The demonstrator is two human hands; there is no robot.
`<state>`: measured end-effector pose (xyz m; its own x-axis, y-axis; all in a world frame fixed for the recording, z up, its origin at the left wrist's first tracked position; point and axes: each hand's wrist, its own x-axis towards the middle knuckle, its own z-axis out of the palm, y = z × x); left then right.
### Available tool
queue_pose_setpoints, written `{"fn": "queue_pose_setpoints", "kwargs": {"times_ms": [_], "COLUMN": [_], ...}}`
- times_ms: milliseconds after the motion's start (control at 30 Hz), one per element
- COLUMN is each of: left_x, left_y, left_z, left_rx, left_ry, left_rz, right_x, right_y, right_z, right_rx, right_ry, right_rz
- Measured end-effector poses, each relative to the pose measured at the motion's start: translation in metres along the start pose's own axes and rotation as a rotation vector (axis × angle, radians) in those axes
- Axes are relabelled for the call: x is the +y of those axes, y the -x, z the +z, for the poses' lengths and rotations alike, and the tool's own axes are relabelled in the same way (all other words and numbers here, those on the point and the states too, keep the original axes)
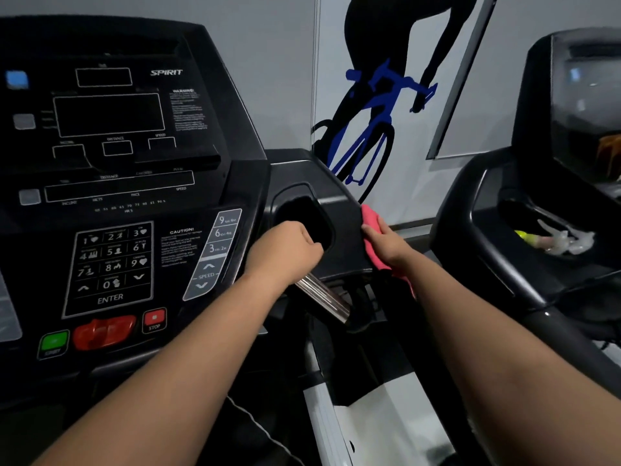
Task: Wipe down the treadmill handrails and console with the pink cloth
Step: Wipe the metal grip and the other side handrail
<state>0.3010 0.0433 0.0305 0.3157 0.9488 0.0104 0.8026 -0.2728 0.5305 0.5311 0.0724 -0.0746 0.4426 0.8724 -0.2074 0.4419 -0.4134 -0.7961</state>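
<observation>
ideally the right hand (386, 245) should press the pink cloth (371, 218) flat and firm, folding it over the lip so the top and side of the console (339, 213) edge both get wiped in one pass. that hand clasps the cloth against the console's right edge, fingers wrapped over it, a tail hanging toward the near side. to its left, the left hand (285, 247) is curled at the rim of the cup holder (302, 220); whether it grips anything i cannot tell. just nearer juts the chrome handrail grip (322, 297). farther right stands a second treadmill (487, 230).
</observation>
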Motion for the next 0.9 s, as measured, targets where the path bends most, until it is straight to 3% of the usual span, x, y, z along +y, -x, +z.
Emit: {"fn": "queue_pose_setpoints", "kwargs": {"times_ms": [133,200,300,433,500,600,767,900], "left_x": [0.001,0.0,0.004,0.013,0.014,0.01,0.014,0.011], "left_y": [-0.003,-0.006,-0.01,-0.014,-0.015,-0.019,-0.018,-0.018], "left_z": [0.001,0.0,-0.003,-0.008,-0.008,-0.011,-0.009,-0.004], "left_rx": [-0.015,-0.07,-0.203,-0.337,-0.389,-0.437,-0.427,-0.372], "left_ry": [0.019,0.015,-0.064,-0.209,-0.272,-0.278,-0.285,-0.099], "left_rz": [-0.041,-0.055,-0.06,-0.095,-0.098,-0.116,-0.141,-0.191], "right_x": [0.017,0.04,0.05,-0.002,-0.01,-0.004,0.024,0.058], "right_y": [-0.008,-0.02,-0.027,0.026,0.047,0.059,0.043,0.037], "right_z": [-0.008,-0.005,0.0,0.015,0.026,0.03,0.0,-0.018], "right_rx": [-0.078,-0.143,-0.102,0.184,0.209,0.181,0.037,-0.228], "right_ry": [-0.189,-0.269,-0.308,0.198,0.368,0.419,0.191,-0.509], "right_rz": [0.083,0.158,0.265,0.158,0.136,0.023,-0.017,0.166]}}
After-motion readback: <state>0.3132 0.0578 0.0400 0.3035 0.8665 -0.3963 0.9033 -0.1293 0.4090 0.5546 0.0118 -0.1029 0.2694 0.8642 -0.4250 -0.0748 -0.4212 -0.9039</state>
